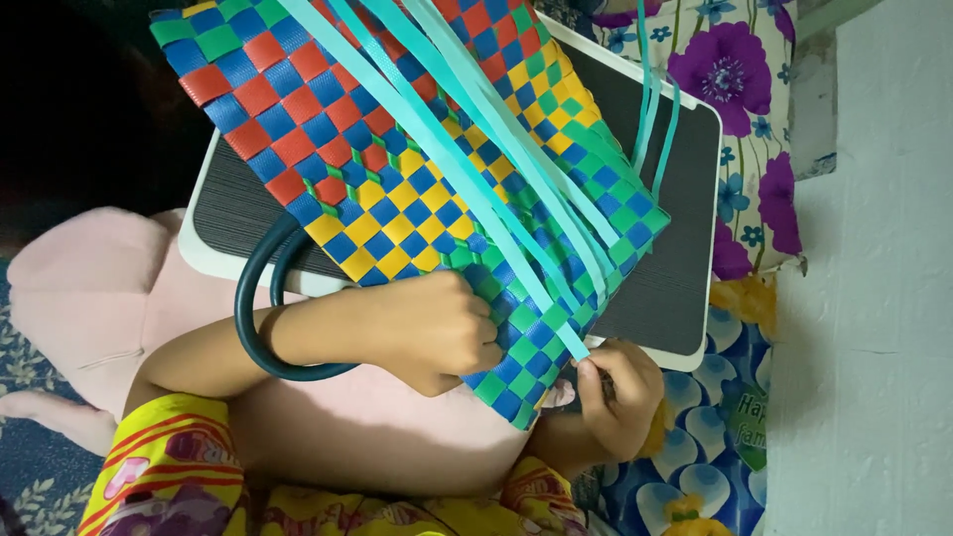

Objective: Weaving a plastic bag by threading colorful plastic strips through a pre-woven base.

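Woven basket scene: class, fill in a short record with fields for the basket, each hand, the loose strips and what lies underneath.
Basket: woven basket of red, blue, yellow and green strips, lying tilted on a board
Left hand: left hand pressing on the basket's lower edge
Right hand: right hand pinching the end of a turquoise strip
Handle: dark ring handle around the left wrist
Underneath: white-rimmed black board, pink cushion
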